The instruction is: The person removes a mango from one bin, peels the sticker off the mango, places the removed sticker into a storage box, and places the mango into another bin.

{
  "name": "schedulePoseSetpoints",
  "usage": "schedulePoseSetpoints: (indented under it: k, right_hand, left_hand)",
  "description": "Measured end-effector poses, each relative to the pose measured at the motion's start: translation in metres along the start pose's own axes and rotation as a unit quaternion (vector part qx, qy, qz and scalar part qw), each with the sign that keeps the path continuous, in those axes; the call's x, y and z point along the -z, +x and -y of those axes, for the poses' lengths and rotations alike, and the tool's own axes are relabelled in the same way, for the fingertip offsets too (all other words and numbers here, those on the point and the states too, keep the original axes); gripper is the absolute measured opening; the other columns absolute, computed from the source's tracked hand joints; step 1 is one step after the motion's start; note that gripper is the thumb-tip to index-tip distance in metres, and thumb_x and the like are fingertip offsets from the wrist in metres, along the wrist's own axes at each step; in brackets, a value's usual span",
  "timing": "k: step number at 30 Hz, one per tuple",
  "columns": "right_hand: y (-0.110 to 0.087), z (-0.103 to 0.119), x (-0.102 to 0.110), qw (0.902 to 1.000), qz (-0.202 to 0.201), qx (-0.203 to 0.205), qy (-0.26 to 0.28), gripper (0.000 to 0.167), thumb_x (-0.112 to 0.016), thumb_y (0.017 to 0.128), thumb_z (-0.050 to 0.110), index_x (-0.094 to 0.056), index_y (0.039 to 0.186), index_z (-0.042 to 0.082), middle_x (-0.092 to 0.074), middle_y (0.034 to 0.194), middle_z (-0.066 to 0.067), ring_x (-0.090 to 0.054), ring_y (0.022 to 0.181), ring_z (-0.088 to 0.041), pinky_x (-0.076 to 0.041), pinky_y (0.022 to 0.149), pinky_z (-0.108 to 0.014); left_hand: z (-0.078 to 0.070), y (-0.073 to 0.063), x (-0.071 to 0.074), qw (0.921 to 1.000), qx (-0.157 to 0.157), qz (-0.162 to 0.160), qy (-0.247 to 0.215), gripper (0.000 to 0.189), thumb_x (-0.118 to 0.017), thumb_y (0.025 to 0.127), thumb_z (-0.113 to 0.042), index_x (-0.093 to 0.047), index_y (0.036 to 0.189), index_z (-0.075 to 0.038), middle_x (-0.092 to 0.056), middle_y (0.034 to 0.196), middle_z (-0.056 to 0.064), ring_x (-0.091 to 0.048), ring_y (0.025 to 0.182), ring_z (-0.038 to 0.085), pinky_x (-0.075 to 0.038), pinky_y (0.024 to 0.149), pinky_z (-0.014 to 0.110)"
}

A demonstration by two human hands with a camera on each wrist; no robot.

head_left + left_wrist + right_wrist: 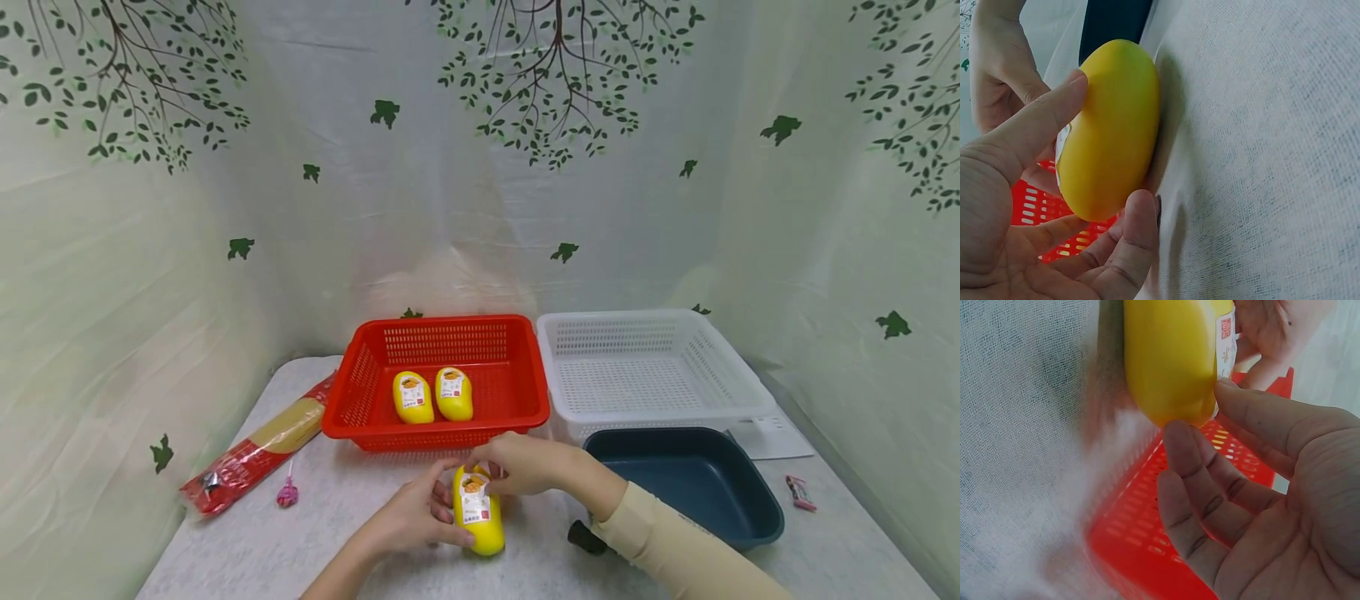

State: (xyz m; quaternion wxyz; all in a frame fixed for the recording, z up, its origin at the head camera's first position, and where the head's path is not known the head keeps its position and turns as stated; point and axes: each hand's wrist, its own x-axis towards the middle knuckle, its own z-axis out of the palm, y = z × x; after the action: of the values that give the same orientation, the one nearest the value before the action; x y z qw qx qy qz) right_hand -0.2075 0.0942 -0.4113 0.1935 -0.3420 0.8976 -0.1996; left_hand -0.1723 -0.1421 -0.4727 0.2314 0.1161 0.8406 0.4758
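Note:
In front of the red basket (pixel 435 437), a yellow mango (pixel 487 537) with a white printed label is on the table. My left hand (pixel 412 512) grips it from the left; in the left wrist view the thumb lies across the mango (pixel 1116 125) and the fingers curve around its end. From the upper right my right hand (pixel 525 467) pinches its far end, thumb on the label side and fingertips at the tip, as the right wrist view of the mango (pixel 1172 362) shows. Two similar labelled mangoes (pixel 414 412) lie side by side inside the red basket.
A white basket (pixel 652 417) stands right of the red one, with a dark blue tub (pixel 682 483) before it. A noodle packet (pixel 255 450) leans on the red basket's left. A pink lollipop (pixel 287 494), a small wrapped candy (pixel 800 493) and a black object (pixel 585 538) lie on the table.

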Motion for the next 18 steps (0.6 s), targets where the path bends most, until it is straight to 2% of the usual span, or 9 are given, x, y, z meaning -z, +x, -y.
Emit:
schedulePoseSetpoints:
  k: [7,18]
  right_hand:
    - [0.0022,-0.0016,-0.0022,0.9999,-0.006,-0.001,-0.009,0.039,-0.084,0.093,0.027,-0.074,0.131,0.025,-0.071,0.095,0.013,-0.062,0.079,-0.003,-0.057,0.075,-0.013]
    - [0.0008,-0.0022,-0.0018,0.9997,-0.014,-0.015,0.010,0.036,-0.087,0.090,0.023,-0.073,0.123,0.021,-0.070,0.094,0.009,-0.063,0.080,-0.004,-0.058,0.074,-0.014]
  left_hand:
    - [-0.0016,0.0024,-0.0008,0.9999,0.012,0.006,-0.007,0.099,-0.098,0.079,-0.023,-0.042,0.160,-0.014,-0.062,0.109,0.009,-0.063,0.089,0.022,-0.063,0.073,0.035]
    - [-0.0012,0.0049,0.0004,0.9990,0.020,0.017,-0.037,0.096,-0.097,0.079,-0.019,-0.043,0.159,-0.017,-0.063,0.113,0.011,-0.063,0.092,0.023,-0.062,0.077,0.034]
